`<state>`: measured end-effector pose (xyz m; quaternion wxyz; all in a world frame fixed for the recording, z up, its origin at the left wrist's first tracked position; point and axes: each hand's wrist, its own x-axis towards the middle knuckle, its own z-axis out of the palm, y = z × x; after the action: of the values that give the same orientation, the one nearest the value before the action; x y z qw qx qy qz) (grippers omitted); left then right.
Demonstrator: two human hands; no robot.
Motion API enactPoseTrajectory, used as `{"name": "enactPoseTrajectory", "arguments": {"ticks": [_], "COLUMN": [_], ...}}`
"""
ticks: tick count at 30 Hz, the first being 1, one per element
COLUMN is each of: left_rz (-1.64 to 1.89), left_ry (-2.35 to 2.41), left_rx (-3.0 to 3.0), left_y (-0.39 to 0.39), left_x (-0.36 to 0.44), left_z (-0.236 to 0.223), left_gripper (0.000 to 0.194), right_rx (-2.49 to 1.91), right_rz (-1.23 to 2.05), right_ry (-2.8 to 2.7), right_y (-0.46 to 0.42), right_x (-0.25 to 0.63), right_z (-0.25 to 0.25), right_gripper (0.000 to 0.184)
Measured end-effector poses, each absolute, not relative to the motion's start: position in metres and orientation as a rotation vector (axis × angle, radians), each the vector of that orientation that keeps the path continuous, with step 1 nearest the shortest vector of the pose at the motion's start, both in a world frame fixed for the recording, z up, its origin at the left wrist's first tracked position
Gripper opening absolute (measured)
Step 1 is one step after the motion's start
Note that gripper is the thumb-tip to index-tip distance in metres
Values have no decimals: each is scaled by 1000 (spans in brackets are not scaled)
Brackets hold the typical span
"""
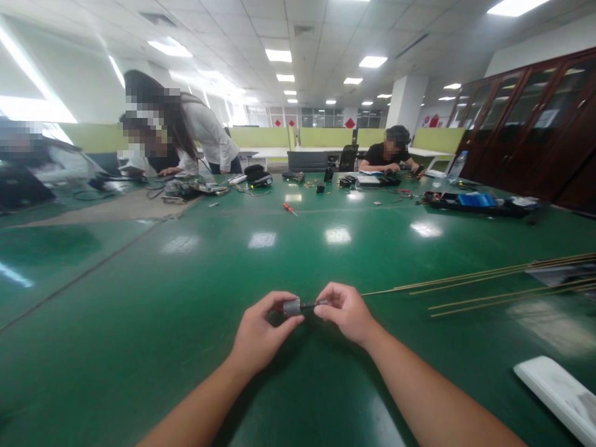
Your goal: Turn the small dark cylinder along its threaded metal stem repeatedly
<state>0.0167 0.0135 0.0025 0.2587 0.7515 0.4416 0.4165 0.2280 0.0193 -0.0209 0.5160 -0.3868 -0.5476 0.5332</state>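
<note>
Between my hands, low above the green table, is a small grey metal cylinder with a thin dark shaft (292, 307). My left hand (261, 332) grips the cylinder from the left, thumb below and index finger above. A bit of red shows at its left end, partly behind my fingers. My right hand (347, 313) pinches the far end of the shaft between thumb and fingertips, so its tip is covered. The piece lies roughly level, and its exact kind is too small to make out.
Thin brass-coloured rods (484, 273) extend in from the right. A white object (559, 397) lies at lower right. Farther off are a red screwdriver (289, 208), a black tray with blue material (479, 202), and electronic parts (195, 188). Several people are around the table's far side.
</note>
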Motion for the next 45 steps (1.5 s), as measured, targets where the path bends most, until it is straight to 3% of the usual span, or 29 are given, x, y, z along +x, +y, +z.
{"name": "enactPoseTrajectory", "arguments": {"ticks": [45], "left_rz": [1137], "left_ry": [1232], "left_rx": [2041], "left_y": [17], "left_x": [14], "left_z": [-4], "left_gripper": [30], "right_rx": [-906], "right_rz": [1305], "right_ry": [-1217], "right_y": [19], "right_x": [229], "right_z": [-18], "right_gripper": [20]}}
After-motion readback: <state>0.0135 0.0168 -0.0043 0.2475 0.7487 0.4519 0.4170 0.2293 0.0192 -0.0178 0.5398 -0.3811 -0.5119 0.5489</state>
